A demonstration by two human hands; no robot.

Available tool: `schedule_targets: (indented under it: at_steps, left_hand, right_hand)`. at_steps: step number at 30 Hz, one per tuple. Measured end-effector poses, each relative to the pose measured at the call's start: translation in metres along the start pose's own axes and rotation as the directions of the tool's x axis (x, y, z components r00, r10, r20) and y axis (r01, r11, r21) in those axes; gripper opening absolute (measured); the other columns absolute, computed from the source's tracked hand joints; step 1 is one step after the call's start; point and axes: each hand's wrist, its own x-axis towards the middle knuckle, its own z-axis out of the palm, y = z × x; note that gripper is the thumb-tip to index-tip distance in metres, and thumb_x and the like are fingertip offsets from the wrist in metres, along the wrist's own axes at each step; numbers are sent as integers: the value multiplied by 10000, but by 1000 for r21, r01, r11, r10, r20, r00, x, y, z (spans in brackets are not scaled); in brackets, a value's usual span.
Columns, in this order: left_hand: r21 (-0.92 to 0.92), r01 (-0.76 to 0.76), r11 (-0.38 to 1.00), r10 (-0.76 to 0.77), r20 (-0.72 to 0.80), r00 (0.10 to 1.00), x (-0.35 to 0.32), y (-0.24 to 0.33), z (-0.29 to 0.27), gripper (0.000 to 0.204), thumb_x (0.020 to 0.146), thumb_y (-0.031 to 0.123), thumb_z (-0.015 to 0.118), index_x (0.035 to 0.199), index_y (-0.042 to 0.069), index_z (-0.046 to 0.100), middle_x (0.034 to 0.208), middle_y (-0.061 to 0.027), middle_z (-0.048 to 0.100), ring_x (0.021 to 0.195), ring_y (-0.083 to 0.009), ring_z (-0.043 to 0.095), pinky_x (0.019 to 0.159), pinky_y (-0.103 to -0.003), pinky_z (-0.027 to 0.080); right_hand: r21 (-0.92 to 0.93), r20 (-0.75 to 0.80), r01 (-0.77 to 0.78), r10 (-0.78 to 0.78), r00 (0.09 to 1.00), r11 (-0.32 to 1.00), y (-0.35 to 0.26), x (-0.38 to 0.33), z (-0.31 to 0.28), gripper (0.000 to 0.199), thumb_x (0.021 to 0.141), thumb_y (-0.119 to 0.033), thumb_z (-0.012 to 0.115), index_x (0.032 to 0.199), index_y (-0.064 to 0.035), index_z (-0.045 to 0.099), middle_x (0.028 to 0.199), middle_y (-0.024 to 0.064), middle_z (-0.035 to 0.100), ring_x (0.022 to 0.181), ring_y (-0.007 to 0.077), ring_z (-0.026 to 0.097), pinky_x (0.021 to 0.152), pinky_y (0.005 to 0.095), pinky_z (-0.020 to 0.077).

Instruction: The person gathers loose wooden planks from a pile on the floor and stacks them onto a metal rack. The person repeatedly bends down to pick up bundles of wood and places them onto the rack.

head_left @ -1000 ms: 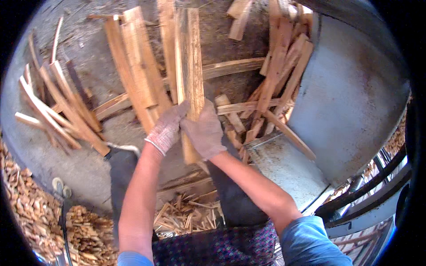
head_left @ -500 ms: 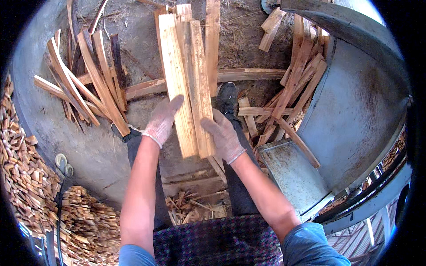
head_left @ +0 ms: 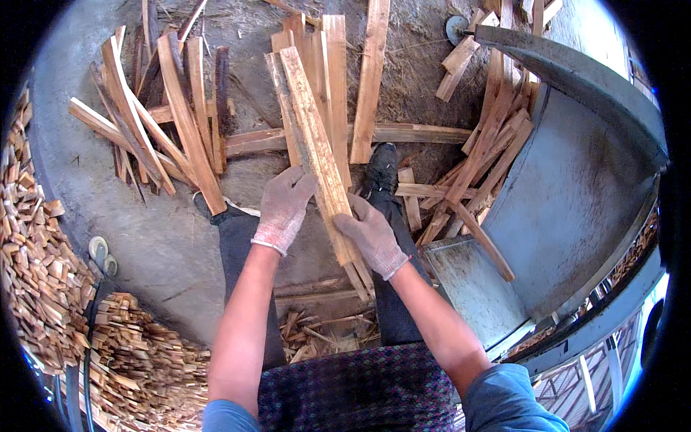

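Both my hands wear pale knit gloves and hold a bundle of long wooden slats [head_left: 314,137] that reaches from my lap out over the floor. My left hand [head_left: 283,207] grips the bundle's left side. My right hand [head_left: 370,235] cups its right side, lower down near the slats' near ends. The slats lean away from me, a little to the left. My legs in dark trousers and one black shoe [head_left: 381,170] lie under the bundle.
Loose slats lie in a fan [head_left: 155,126] at the left and a heap [head_left: 481,155] at the right, against a grey metal chute [head_left: 568,194]. Piles of short cut wood pieces [head_left: 50,288] line the left edge. A single long slat [head_left: 371,79] lies ahead.
The bundle has tilted left and fewer slats are in my hands. My left hand closed around its side and my right hand shifted lower along the slats.
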Motion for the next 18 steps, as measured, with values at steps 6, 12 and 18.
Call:
schedule_targets:
  at_steps: [6,12,18]
  left_hand:
    - [-11,131,991,-131,-17,991,-17,17,-31,265,963,212,647,1026,-35,716,907,-97,697,863,-167,610,844,-344,507]
    - [-763,198,615,-202,90,975,-29,-5,-58,180,966,113,666,1092,-15,687,1024,-18,682,936,-99,613,853,-280,489]
    - [-274,-31,961,58,90,994,-37,-33,-71,321,973,74,650,1277,-27,618,1102,-93,697,1068,-242,664,1007,-329,508]
  right_hand:
    - [-99,43,-184,189,981,978,-14,-24,20,477,952,-317,702,1280,28,671,1069,173,752,974,246,706,906,364,531]
    - [-31,73,-50,52,996,998,-46,-41,35,463,933,-279,721,1298,1,670,1056,165,746,959,234,701,896,361,534]
    - [-566,16,253,-296,955,785,-52,-53,57,499,932,-123,652,1417,-47,563,1199,204,688,1092,384,665,980,460,527]
